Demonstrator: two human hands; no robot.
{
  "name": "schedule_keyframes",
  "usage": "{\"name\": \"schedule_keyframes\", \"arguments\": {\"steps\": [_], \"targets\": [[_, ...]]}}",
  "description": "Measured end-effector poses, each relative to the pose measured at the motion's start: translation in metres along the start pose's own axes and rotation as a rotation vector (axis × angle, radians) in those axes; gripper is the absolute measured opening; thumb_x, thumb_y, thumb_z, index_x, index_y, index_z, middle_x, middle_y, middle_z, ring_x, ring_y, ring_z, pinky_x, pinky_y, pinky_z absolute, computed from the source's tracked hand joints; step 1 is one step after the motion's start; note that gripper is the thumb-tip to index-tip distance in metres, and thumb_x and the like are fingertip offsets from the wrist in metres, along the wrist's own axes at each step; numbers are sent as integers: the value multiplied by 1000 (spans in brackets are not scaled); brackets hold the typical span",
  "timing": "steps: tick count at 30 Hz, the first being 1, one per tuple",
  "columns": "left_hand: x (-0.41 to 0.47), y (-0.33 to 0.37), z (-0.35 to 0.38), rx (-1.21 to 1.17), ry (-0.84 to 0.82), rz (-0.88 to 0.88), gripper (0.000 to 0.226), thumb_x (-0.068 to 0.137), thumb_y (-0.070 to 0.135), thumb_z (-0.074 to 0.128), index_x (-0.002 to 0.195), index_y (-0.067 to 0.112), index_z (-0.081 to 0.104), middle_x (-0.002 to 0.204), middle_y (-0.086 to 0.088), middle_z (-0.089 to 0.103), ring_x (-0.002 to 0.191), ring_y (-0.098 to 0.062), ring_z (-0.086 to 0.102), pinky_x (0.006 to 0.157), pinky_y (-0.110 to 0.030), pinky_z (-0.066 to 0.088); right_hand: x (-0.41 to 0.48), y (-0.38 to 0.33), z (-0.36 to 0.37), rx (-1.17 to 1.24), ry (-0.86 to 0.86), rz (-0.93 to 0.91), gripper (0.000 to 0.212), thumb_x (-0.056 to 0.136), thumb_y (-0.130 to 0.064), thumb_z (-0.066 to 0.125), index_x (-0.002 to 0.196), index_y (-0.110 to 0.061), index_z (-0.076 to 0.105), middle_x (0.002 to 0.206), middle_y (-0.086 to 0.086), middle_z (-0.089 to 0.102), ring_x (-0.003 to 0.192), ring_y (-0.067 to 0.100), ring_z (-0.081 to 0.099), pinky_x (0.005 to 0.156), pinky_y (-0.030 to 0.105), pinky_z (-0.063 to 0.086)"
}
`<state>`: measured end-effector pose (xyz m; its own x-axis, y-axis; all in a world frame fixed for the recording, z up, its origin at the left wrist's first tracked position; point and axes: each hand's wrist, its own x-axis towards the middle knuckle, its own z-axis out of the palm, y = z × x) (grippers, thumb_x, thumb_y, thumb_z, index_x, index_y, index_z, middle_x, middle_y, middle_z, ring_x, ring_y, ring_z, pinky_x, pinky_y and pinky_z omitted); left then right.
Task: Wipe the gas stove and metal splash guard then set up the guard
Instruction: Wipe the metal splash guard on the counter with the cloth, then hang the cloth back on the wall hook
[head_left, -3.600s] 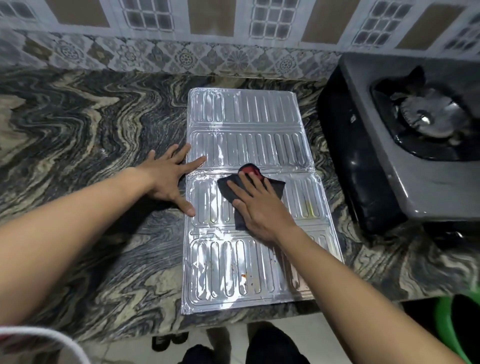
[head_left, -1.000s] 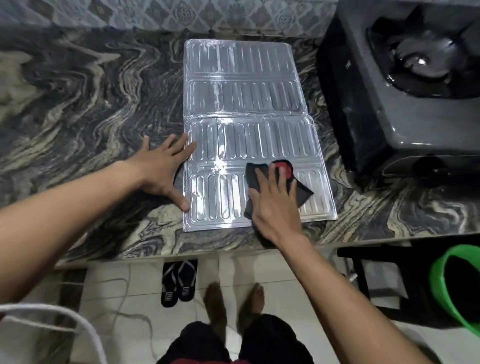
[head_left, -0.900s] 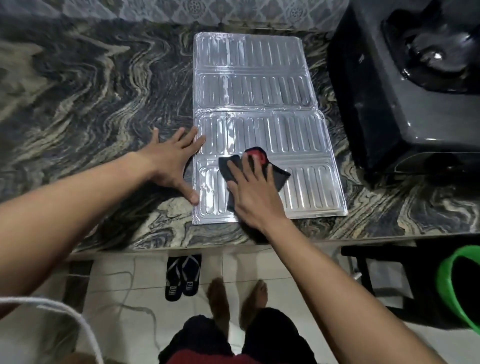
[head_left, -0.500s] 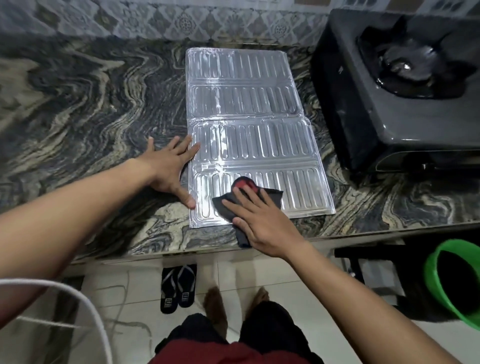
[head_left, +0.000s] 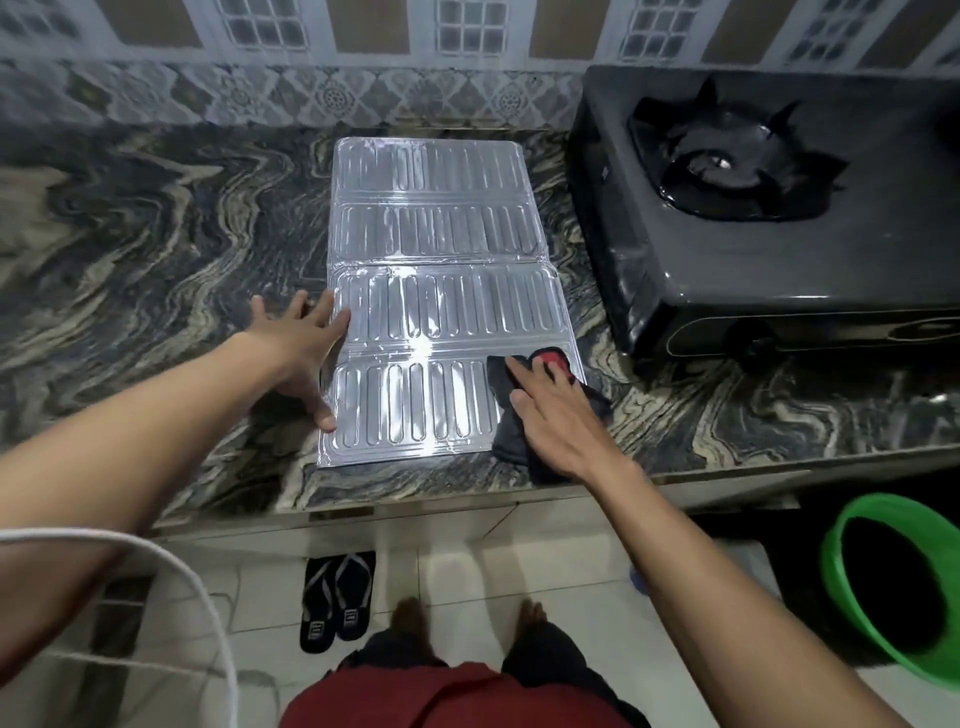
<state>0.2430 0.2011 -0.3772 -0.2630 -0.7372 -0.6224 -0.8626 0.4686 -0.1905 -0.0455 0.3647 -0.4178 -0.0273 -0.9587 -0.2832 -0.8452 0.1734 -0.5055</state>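
The ribbed, silver, folding metal splash guard (head_left: 441, 291) lies flat on the dark marbled stone tabletop (head_left: 156, 234). Its long axis runs from the near tabletop edge toward the patterned tile wall (head_left: 260, 93). Two hinged panels are visible, joined at a crease across the middle.

The left hand (head_left: 298, 345) rests flat with fingers spread. The palm lies on the tabletop; the fingertips and thumb touch the left edge of the near panel. It grips nothing.

The right hand (head_left: 558, 415) presses flat, fingers extended, on a dark grey cloth with a red patch (head_left: 511, 434). The cloth covers the near right corner of the guard and overhangs onto the tabletop. The hand bears down on the cloth without closing around it.

The black single-burner gas stove (head_left: 753, 249) stands on the tabletop just to the right of the guard. A narrow strip of stone separates the two.

Below the tabletop edge, a pair of black sandals (head_left: 337, 603) sits on the pale tiled floor (head_left: 467, 571). A green plastic bucket (head_left: 841, 530) stands at the lower right. A white cable (head_left: 197, 577) curves across the lower left.
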Motion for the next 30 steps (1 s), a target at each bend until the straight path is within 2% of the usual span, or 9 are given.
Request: {"name": "schedule_keyframes", "arguments": {"steps": [3, 5, 10, 14, 18, 22, 24, 28, 30], "targets": [[-10, 38, -7, -69, 42, -44, 124, 74, 44, 77, 156, 29, -15, 163, -5, -24, 150, -35, -18, 111, -74, -4, 0, 8, -28, -54, -11, -39, 65, 97, -16, 41, 157, -28, 19, 155, 8, 39, 144, 30, 31, 115, 44, 31], [-17, 73, -8, -168, 146, 9, 100, 83, 43, 61, 158, 28, -5, 164, -7, -18, 150, -34, -16, 113, -72, -2, 4, 12, -37, -129, -43, -70, 73, 93, -11, 50, 157, -23, 18, 154, 6, 40, 141, 31, 32, 114, 46, 34], [-30, 168, 0, -369, 278, 173, 92, 76, 78, 55, 152, 28, 37, 166, -3, 14, 153, -27, -1, 118, -58, 3, 24, 15, -48, -166, -123, -75, 84, 88, -16, 61, 158, -22, 16, 152, 6, 39, 137, 34, 33, 112, 48, 36], [-41, 198, 11, -379, 464, 19, 83, 65, 81, 62, 126, 25, 61, 142, -2, 51, 141, -28, 31, 111, -50, 28, 33, 16, -52, -176, -173, -62, 60, 84, -18, 59, 143, -18, 48, 135, 13, 47, 133, 35, 37, 109, 45, 40], [-51, 206, 16, -428, 487, -173, 71, 56, 87, 59, 88, 24, 65, 118, -1, 60, 118, -29, 44, 94, -46, 40, 34, 18, -58, -93, -189, -77, 48, 84, -32, 56, 128, -15, 58, 132, 16, 51, 130, 34, 39, 102, 44, 44], [-54, 210, 18, -521, 476, -178, 66, 61, 78, 66, 107, 31, 70, 122, 1, 59, 120, -28, 45, 96, -42, 39, 31, 21, -57, -22, -138, -144, 25, 84, -42, 68, 89, -19, 59, 99, 7, 59, 100, 25, 52, 83, 36, 48], [-57, 212, 21, -748, 483, -115, 63, 64, 68, 72, 112, 29, 66, 116, 0, 65, 113, -24, 56, 94, -40, 47, 27, 20, -60, 84, -102, -166, 22, 83, -34, 71, 79, -24, 52, 84, 0, 57, 84, 22, 55, 68, 29, 41], [-70, 213, 20, -1538, 396, 47, 47, 69, 33, 82, 108, 22, 56, 97, -8, 72, 91, -28, 72, 82, -50, 59, 9, 14, -82, 399, -52, -239, 20, 83, -14, 73, 85, -19, 54, 71, -5, 57, 65, 12, 51, 58, 24, 39], [-76, 206, 7, -1595, 447, 108, 45, 66, 31, 81, 106, 21, 62, 96, -11, 73, 89, -30, 73, 75, -44, 60, -2, 12, -99, 590, -66, -244, 23, 83, -5, 72, 92, -18, 56, 75, -2, 66, 65, 11, 58, 60, 24, 46]]}}
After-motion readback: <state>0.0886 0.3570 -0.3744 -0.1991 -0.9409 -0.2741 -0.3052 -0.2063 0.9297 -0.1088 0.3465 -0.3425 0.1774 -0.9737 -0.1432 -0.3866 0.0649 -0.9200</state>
